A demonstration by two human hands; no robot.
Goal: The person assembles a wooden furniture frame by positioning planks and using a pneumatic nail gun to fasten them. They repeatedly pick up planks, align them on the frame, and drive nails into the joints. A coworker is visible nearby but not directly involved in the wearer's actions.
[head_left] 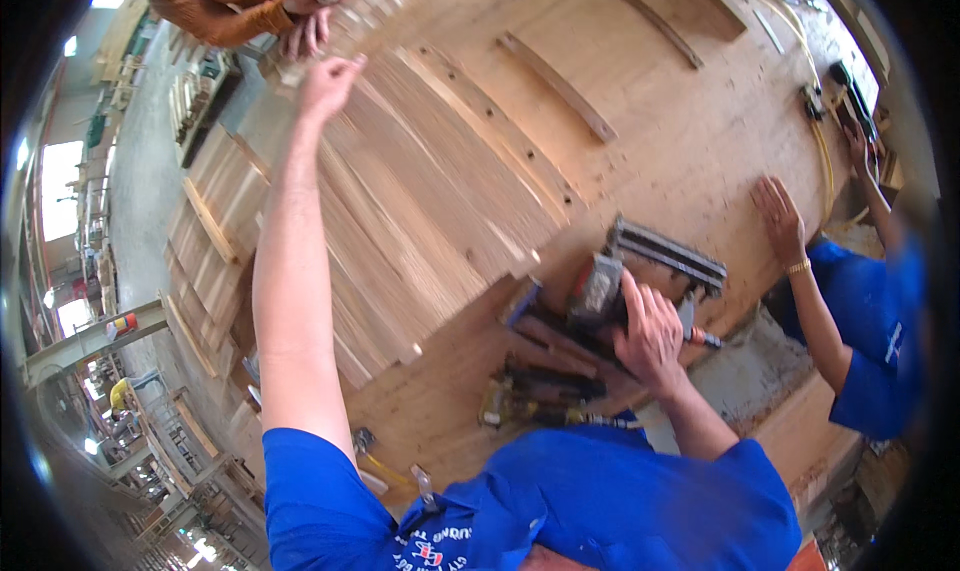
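A wide panel of joined wooden boards (pixel 415 196) lies in front of me on the workbench. My left arm stretches across its left part, and my left hand (pixel 326 88) is at the far left corner, fingers drawn together; whatever may be between them is too small to make out. Nearer and to the right, my right hand (pixel 652 333) is closed over the handle of a nail gun (pixel 598 289) with a grey head and a long black magazine. The nail gun rests by the panel's near right edge, its grip partly hidden under my fingers.
Loose wooden strips (pixel 557 86) lie on the plywood bench top (pixel 640 161). Dark tools (pixel 550 383) lie close to my body. At the far left a person in an orange sleeve (pixel 225 11) holds something; at right a co-worker's hand (pixel 780 216) rests on the bench. A yellow hose (pixel 825 161) runs at right.
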